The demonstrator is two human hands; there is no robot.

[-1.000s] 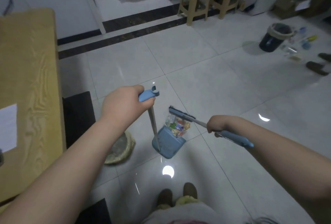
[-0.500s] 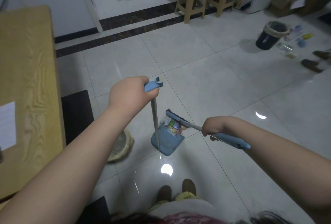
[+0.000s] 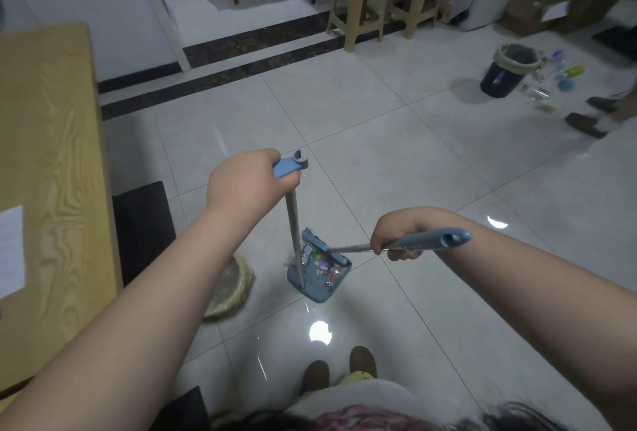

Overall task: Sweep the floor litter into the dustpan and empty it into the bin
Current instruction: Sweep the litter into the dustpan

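My left hand (image 3: 246, 179) grips the blue top of the dustpan's long handle. The blue dustpan (image 3: 319, 277) stands on the tiled floor in front of my feet, with colourful wrappers (image 3: 319, 263) lying inside it. My right hand (image 3: 396, 236) is closed on the broom's blue grip (image 3: 432, 239). The broom head (image 3: 319, 243) rests across the far rim of the pan, over the litter. A small woven bin (image 3: 229, 284) sits on the floor left of the pan, partly hidden by my left forearm. A black bin (image 3: 506, 70) stands far off at the upper right.
A wooden table (image 3: 48, 155) runs along the left, with a dark stool or mat (image 3: 143, 227) beside it. Bottles and litter (image 3: 551, 82) lie next to the black bin. Another person's shoes (image 3: 593, 117) are at the right edge. Plastic stools (image 3: 358, 0) stand at the back.
The broom head has swung from across the front of the pan to lie over it, the wrappers now deeper inside. My left hand has risen slightly with the handle.
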